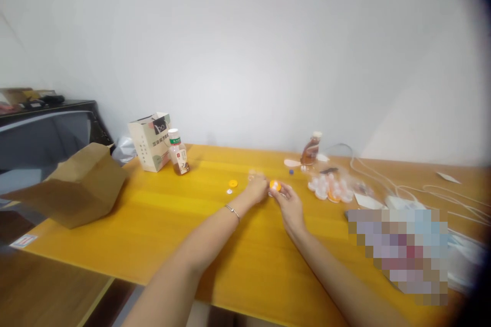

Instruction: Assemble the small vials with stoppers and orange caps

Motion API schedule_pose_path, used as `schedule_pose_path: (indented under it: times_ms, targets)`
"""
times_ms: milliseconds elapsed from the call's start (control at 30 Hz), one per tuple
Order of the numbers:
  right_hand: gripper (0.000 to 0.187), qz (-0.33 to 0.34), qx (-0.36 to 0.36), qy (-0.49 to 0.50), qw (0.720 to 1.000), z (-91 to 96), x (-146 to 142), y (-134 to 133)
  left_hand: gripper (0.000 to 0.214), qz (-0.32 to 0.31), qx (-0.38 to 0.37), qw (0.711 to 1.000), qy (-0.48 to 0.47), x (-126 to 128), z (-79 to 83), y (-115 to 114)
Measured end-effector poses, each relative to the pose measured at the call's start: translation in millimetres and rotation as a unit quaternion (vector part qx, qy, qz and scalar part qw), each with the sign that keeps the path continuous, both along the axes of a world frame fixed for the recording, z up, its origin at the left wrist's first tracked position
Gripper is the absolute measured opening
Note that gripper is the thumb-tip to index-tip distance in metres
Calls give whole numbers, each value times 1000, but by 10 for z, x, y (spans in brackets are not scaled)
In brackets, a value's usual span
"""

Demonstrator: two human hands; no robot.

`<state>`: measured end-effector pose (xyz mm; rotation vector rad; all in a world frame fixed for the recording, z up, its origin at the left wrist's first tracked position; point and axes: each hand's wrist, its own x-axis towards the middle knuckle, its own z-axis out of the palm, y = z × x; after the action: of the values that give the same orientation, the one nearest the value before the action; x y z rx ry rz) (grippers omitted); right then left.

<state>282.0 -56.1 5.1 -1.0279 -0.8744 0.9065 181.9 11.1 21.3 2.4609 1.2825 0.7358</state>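
Holding a small round orange piece point(275, 185) between thumb and fingers, the right hand point(290, 205) is raised over the middle of the tabletop point(245, 260). A paler patch shows on the face of that piece. The left hand point(257, 190) is just beside it, with the wrist carrying a thin bracelet point(232, 211); its fingers are blurred, and whether they grip anything cannot be determined.

To the left of the left hand, an orange disc point(233, 183) lies flat, with a small white piece point(229, 191) just in front of it. Farther left, a clear bottle point(178, 157) with a white cap stands upright before a printed paper bag point(149, 145). A brown paper bag point(82, 184) is at the tabletop's left end.

To the right of the hands, a cluster of clear round containers point(320, 191) is noted, orange showing among them. Behind these are a small blue cap point(291, 171), a pale pink flat item point(292, 163) and a bottle of amber-brown liquid point(310, 152).
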Motion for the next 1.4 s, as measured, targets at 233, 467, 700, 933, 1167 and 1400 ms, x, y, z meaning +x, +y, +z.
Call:
schedule_pose_path:
  times_ms: [233, 467, 700, 933, 1167, 1400]
  targets:
    - [49, -12, -5, -44, 999, 66, -48, -69, 11, 1, -36, 987, -159, -417, 29, -101]
    - [42, 103, 1, -106, 989, 142, -258, -254, 28, -90, -306, 818, -479, -1057, 39, -518]
    - [36, 142, 3, -117, 983, 170, -327, -343, 45, -129, -300, 807, -492, -1023, 37, -692]
    - [35, 149, 20, -143, 978, 109, -307, -309, 37, -105, -222, 880, -406, -960, 57, -735]
    - [33, 161, 29, -170, 972, 82, -319, -317, 31, -79, -143, 929, -332, -917, 20, -789]
    - [30, 178, 45, -187, 965, 92, -299, -346, 30, -102, -84, 953, -273, -956, 84, -874]
